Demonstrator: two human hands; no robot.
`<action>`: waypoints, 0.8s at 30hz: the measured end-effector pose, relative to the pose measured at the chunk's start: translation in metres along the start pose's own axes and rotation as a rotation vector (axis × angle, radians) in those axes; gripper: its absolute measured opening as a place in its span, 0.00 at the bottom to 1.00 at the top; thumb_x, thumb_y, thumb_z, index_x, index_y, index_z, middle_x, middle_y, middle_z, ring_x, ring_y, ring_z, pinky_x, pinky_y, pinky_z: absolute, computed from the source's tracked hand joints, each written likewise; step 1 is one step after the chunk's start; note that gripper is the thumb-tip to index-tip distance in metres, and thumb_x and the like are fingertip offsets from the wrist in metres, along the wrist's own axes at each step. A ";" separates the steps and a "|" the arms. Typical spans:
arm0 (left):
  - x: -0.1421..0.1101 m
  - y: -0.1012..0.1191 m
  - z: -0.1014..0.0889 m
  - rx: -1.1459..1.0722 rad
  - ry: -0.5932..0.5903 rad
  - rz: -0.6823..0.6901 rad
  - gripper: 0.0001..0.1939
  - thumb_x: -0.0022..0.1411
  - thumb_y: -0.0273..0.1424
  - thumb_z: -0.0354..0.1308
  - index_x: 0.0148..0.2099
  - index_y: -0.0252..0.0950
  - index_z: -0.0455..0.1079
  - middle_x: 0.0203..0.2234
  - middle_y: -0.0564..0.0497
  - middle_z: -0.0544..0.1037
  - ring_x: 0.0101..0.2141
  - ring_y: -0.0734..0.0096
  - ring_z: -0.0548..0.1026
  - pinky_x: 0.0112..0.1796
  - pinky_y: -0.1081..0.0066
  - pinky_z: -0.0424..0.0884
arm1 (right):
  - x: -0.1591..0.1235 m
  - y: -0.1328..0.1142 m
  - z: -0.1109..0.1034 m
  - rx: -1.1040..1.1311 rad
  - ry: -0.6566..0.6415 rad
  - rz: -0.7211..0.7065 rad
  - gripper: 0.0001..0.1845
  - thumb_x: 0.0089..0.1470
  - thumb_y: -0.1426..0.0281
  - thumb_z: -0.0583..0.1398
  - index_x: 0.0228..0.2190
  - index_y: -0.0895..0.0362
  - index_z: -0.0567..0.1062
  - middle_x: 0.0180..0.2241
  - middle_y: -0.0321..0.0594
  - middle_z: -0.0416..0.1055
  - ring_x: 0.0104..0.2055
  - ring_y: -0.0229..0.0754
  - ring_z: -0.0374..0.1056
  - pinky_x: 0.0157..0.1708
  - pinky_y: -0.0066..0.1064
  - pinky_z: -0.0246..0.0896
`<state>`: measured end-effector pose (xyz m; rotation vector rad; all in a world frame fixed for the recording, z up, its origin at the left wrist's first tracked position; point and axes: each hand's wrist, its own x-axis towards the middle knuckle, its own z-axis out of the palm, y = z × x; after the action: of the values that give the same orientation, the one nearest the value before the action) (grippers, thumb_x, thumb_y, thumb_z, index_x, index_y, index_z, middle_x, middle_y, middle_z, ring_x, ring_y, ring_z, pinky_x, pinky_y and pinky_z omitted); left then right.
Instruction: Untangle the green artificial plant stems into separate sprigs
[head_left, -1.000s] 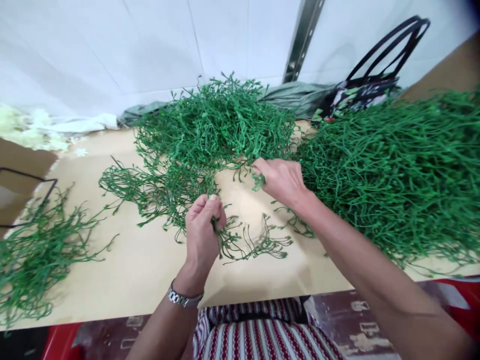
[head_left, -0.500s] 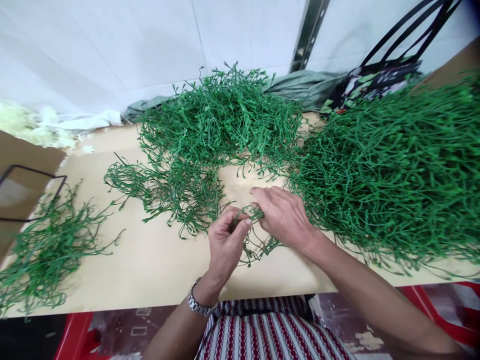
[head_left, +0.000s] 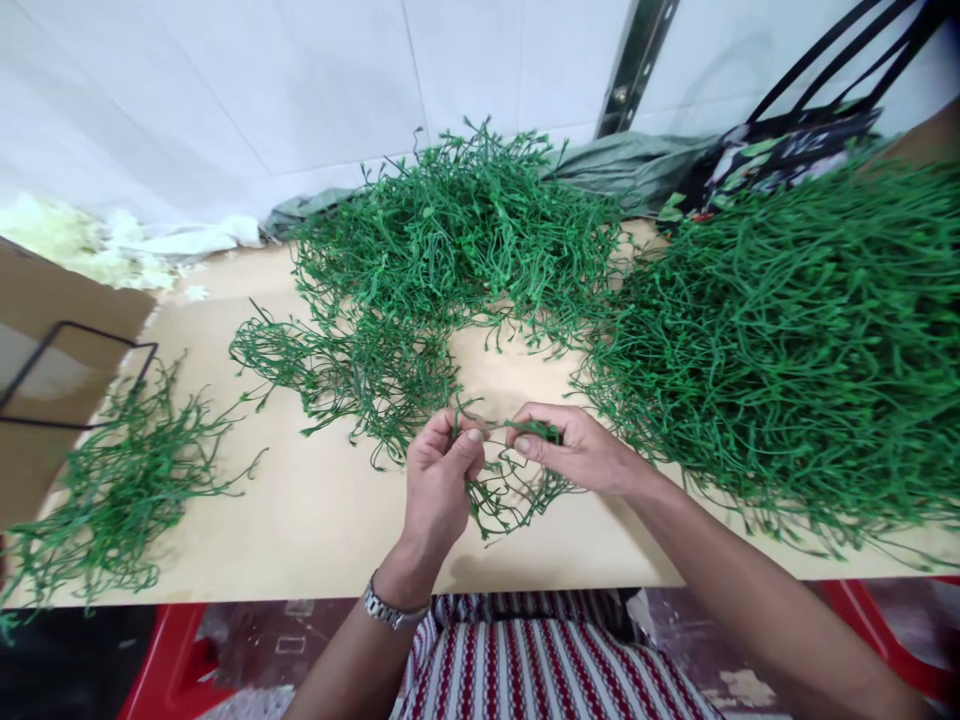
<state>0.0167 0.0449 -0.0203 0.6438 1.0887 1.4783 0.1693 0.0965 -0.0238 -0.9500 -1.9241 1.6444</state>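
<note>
My left hand (head_left: pixel 444 465), with a metal watch on its wrist, pinches thin green plastic stems between thumb and fingers. Facing it, my right hand (head_left: pixel 574 445) grips a green plastic stem (head_left: pixel 536 430) with its thumb on top. A thin strand spans the small gap between the two hands. Below them, a loose tangle of green stems (head_left: pixel 517 500) lies on the table (head_left: pixel 315 530). A sparse heap of the same stems (head_left: pixel 360 375) lies just beyond my left hand, and a big dense pile (head_left: pixel 780 360) is to the right of my right hand.
Another stem heap (head_left: pixel 465 235) stands at the back against the white wall. At the left lie more stems (head_left: pixel 127 495) beside a cardboard box (head_left: pixel 45 300) and a black wire frame (head_left: pixel 75 330). A patterned bag (head_left: pixel 787 160) sits at the back right. Red stools (head_left: pixel 169 660) show below the table.
My hands have drawn slightly apart, stretching a strand between them. My right hand has turned, its thumb now pressing on the stem. The whole view has shifted a little.
</note>
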 end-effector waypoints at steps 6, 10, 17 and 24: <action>0.003 0.006 -0.003 -0.237 -0.099 -0.203 0.08 0.48 0.26 0.60 0.27 0.32 0.61 0.20 0.54 0.71 0.13 0.87 0.57 0.17 0.80 0.50 | 0.000 0.000 0.003 0.053 0.050 0.002 0.21 0.50 0.53 0.55 0.27 0.61 0.67 0.20 0.31 0.55 0.22 0.30 0.48 0.22 0.23 0.44; 0.002 0.009 -0.006 -0.221 -0.045 -0.173 0.10 0.49 0.26 0.59 0.26 0.33 0.59 0.16 0.57 0.67 0.12 0.86 0.56 0.16 0.81 0.47 | -0.001 0.010 0.002 0.206 0.106 0.046 0.21 0.51 0.53 0.55 0.29 0.60 0.68 0.17 0.29 0.52 0.18 0.29 0.45 0.18 0.24 0.37; 0.004 0.011 -0.012 -0.097 0.143 -0.060 0.10 0.49 0.26 0.59 0.26 0.34 0.58 0.18 0.56 0.70 0.13 0.85 0.57 0.17 0.80 0.49 | -0.004 0.021 -0.011 0.188 0.312 0.040 0.18 0.53 0.55 0.55 0.30 0.59 0.68 0.16 0.28 0.48 0.18 0.29 0.42 0.19 0.25 0.36; 0.007 0.008 0.001 -0.065 0.136 -0.022 0.10 0.48 0.27 0.60 0.26 0.33 0.60 0.21 0.55 0.71 0.14 0.84 0.61 0.19 0.78 0.56 | 0.001 -0.004 0.005 0.244 0.086 0.025 0.16 0.47 0.59 0.61 0.31 0.60 0.68 0.23 0.32 0.56 0.23 0.29 0.48 0.21 0.23 0.41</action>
<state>0.0128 0.0521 -0.0139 0.4909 1.1428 1.5499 0.1641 0.0939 -0.0208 -0.9323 -1.6170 1.7730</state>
